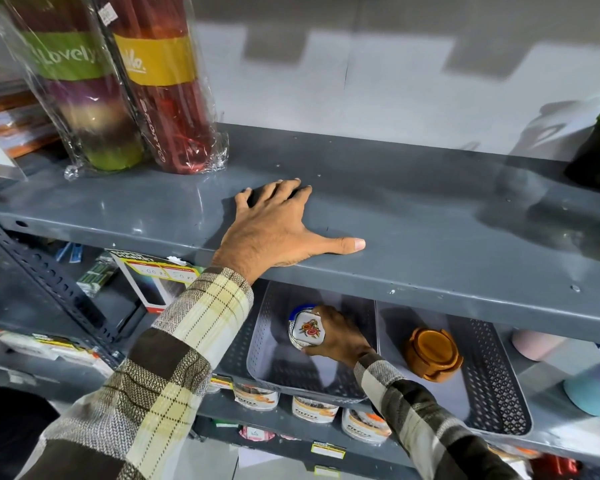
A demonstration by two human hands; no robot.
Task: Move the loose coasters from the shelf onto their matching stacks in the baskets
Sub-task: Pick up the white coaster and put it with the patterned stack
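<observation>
My left hand [278, 223] lies flat on the grey upper shelf [430, 216], fingers spread, holding nothing. Below that shelf, my right hand [340, 336] is inside the left grey basket [278, 372], gripping a white coaster with a flower print [307, 329]. That coaster sits on or just above a stack of like coasters with a blue edge [300, 311]; whether it touches the stack is unclear. In the right grey basket [492, 393] stands a stack of orange-brown round coasters [432, 353] in its holder. No loose coaster shows on the upper shelf.
Two wrapped bottles [125, 84] stand at the upper shelf's back left. A dark object [596, 150] sits at its far right. Pink and blue items [596, 389] lie right of the baskets. Jars [312, 408] and boxes fill the lower shelves.
</observation>
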